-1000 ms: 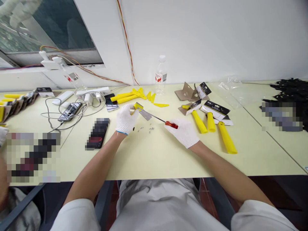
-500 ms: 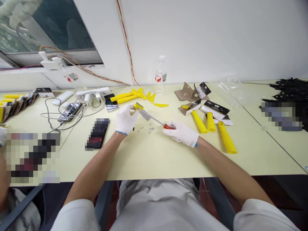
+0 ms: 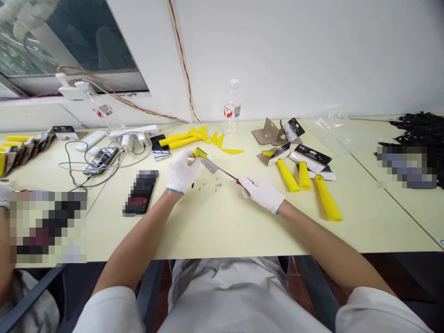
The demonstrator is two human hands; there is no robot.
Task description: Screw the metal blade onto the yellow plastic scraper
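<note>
My left hand (image 3: 181, 170), in a white knit glove, is closed on a yellow scraper (image 3: 209, 165) with a flat metal blade. My gloved right hand (image 3: 262, 192) grips a screwdriver (image 3: 226, 171) whose red handle is mostly hidden by the fingers. The shaft slants up and left, its tip at the yellow part beside my left fingers; whether it sits in a screw is too small to tell. Below the blade, several small screws (image 3: 218, 185) lie scattered on the table (image 3: 222, 226). A tiny black piece (image 3: 193, 186) lies near my left wrist.
Yellow handles (image 3: 189, 137) and small yellow pieces (image 3: 232, 151) lie behind my hands, near a bottle (image 3: 232, 108). Carded yellow tools (image 3: 304, 175) lie to the right. At left are a phone (image 3: 141, 192), tangled cables (image 3: 120, 162) and another person's gloved hand (image 3: 4, 195).
My right hand has turned and closed further over the screwdriver's handle, so less of the red shows. My left hand and the scraper stay put.
</note>
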